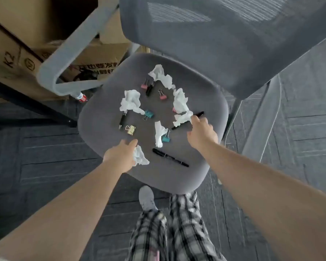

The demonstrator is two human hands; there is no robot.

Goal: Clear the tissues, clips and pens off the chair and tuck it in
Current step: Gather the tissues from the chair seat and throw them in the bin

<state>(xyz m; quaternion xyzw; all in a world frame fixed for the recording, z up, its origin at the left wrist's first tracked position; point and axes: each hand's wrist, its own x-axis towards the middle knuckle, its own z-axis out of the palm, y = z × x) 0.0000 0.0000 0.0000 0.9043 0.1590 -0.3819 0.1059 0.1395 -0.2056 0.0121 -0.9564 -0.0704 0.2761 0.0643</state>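
Note:
A grey office chair seat (102, 117) holds several crumpled white tissues, binder clips and black pens. My left hand (120, 155) is closed on a tissue (140, 157) at the seat's front edge. My right hand (201, 130) pinches another tissue (183, 118) at the seat's right side, over a black pen (198, 114). More tissues lie at the left (131, 100), the back (161, 75) and the middle (159, 134). A long black pen (169, 157) lies near the front. A gold clip (131, 129), teal clips (149, 113) and pink clips (163, 96) are scattered between them.
The chair's mesh backrest (224, 44) stands behind the seat, with a grey armrest (68, 59) at the left. Cardboard boxes (17, 44) are stacked at the far left. Dark carpet tiles (45, 147) cover the floor. My plaid trouser legs and a grey shoe (147, 198) are below the seat.

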